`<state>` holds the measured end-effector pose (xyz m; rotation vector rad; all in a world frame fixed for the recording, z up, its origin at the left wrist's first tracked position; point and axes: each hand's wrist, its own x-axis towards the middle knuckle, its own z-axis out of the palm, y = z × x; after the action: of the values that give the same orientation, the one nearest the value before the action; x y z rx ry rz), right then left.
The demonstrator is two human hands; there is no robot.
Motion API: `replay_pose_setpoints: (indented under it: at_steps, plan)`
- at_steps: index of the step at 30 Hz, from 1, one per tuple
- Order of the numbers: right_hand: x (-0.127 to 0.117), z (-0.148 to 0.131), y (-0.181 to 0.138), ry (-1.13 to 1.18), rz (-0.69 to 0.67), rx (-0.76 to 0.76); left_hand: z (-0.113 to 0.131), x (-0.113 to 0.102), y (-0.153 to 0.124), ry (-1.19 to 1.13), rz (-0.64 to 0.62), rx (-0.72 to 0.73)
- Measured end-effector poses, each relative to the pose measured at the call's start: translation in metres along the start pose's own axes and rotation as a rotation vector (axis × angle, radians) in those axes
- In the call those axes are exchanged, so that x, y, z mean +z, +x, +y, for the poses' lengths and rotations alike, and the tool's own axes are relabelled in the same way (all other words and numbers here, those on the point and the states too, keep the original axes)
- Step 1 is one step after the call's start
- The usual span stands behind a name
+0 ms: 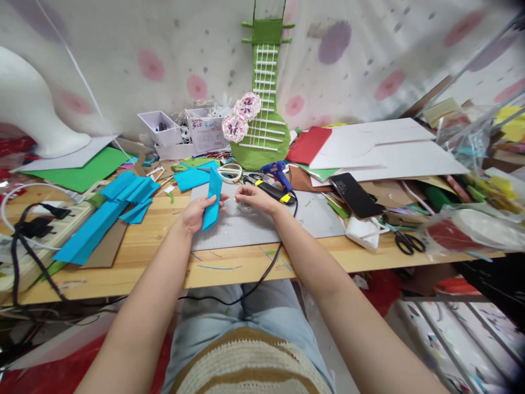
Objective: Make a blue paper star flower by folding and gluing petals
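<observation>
My left hand (197, 212) is closed around a folded piece of bright blue paper (212, 200), held upright above a grey board (262, 221). To its right, my right hand (256, 198) has its fingers pinched together; what they hold, if anything, is too small to make out. Beneath that hand a clear, roundish object shows in part. Just behind it lie a black-and-yellow tool (274, 191), perhaps a cutter, and a blue glue gun (279, 174). White-handled scissors (230, 173) rest behind the blue paper.
More folded blue paper (102, 219) and a power strip (61, 224) are on the left. A green paper guitar shape (262, 131) with pink flowers stands at the back. On the right are a phone (356, 194), black scissors (410, 242) and white sheets (381, 156). A black cable (262, 280) hangs over the front edge.
</observation>
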<state>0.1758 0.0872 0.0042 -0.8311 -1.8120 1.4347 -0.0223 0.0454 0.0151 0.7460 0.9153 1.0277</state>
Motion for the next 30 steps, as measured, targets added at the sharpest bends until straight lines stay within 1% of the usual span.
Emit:
replay_pose_setpoints:
  at_steps: [4, 10, 12, 14, 18, 20, 23, 27, 30]
  plan:
    - [0.002, -0.002, -0.004, -0.036, 0.051, -0.029, -0.001, 0.000, 0.001, 0.018, -0.001, -0.002]
    - [0.005, -0.001, -0.004, -0.210, 0.113, 0.027, -0.002, 0.003, -0.001, 0.019, 0.014, 0.000]
    - [0.004, -0.005, -0.006, -0.218, 0.130, -0.006, -0.003, 0.004, -0.001, 0.016, 0.013, 0.011]
    - [0.004, -0.012, -0.010, -0.202, 0.113, -0.067, -0.004, 0.005, 0.000, 0.008, 0.027, 0.025]
    - [0.009, -0.026, -0.014, -0.163, 0.045, -0.160, -0.008, 0.009, 0.002, 0.029, 0.108, 0.041]
    - [0.016, -0.029, -0.013, -0.175, 0.015, -0.184, -0.011, 0.011, 0.003, 0.082, 0.131, 0.060]
    - [0.025, -0.029, -0.009, -0.217, -0.009, -0.182, -0.016, 0.014, 0.006, 0.185, 0.135, 0.121]
    - [0.030, -0.023, 0.000, -0.278, 0.084, -0.186, -0.020, 0.015, 0.008, 0.251, 0.109, 0.184]
    - [0.030, -0.017, 0.005, -0.325, 0.138, -0.171, -0.021, 0.017, 0.007, 0.277, 0.089, 0.169]
